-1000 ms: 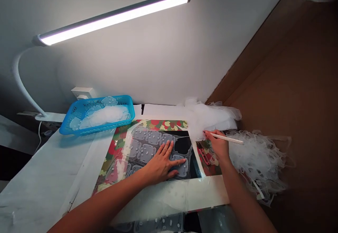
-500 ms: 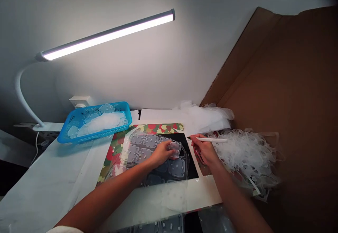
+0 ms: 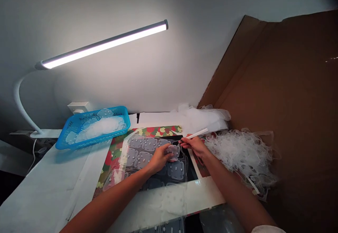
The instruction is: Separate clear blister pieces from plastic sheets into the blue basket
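Note:
A translucent rubbery sheet [image 3: 142, 159] of several rounded-square pieces, dotted with small studs, lies on a dark board with a camouflage-patterned border. My left hand [image 3: 160, 159] pinches one clear piece [image 3: 173, 152] near the sheet's upper right, lifted at its edge. My right hand [image 3: 194, 145] grips a slim white pen-like tool [image 3: 199, 133], its tip pointing down-left, close to that piece's right edge. Whether the tip touches the piece I cannot tell. Beneath the right hand a dark reddish loop shows, partly hidden.
A blue plastic basket [image 3: 92, 143] with clear pieces stands at the back left. On the right lies a tangled heap of clear trimmings [image 3: 243, 155], with stacked translucent sheets [image 3: 203, 118] behind. A cardboard wall [image 3: 285, 85] rises on the right; a lit lamp [image 3: 105, 46] hangs above.
My right hand has moved left and slightly down, bringing the white tool's tip to the piece and tilting its back end upward. My left hand still pinches the piece. The view has shifted slightly.

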Action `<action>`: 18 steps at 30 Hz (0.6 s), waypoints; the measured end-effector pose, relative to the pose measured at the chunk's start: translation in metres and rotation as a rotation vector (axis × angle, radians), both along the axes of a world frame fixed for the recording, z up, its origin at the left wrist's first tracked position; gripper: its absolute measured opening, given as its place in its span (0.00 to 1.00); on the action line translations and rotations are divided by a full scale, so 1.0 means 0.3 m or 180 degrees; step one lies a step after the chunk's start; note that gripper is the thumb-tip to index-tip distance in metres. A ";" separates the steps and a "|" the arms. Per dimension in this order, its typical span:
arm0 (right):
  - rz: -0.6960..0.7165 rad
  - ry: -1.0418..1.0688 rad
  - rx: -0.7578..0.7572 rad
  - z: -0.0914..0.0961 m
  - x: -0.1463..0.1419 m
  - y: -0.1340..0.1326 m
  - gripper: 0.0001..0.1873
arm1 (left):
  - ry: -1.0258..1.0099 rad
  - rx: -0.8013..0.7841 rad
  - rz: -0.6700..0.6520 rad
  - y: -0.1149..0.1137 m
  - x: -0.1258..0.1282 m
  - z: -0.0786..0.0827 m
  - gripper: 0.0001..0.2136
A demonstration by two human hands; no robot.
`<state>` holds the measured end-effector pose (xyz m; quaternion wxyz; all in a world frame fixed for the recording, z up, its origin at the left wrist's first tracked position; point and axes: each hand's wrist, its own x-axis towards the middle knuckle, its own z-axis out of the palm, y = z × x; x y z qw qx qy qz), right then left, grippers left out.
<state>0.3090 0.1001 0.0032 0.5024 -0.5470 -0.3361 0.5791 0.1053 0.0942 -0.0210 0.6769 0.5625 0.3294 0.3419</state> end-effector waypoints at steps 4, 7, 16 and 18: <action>-0.0235 0.0012 0.0024 -0.003 0.035 0.010 0.16 | -0.0156 -0.0065 -0.0019 0.000 -0.001 -0.006 0.14; -0.0330 0.0089 0.0200 0.003 0.052 -0.008 0.18 | -0.0248 -0.0117 0.0008 -0.002 0.004 -0.005 0.18; -0.0796 0.0083 0.0722 -0.034 0.082 -0.118 0.22 | 0.1061 0.1101 0.1985 0.227 -0.413 0.253 0.23; -0.0621 0.0038 0.0749 -0.035 0.050 -0.130 0.21 | 0.2055 0.1463 0.2640 0.306 -0.585 0.314 0.22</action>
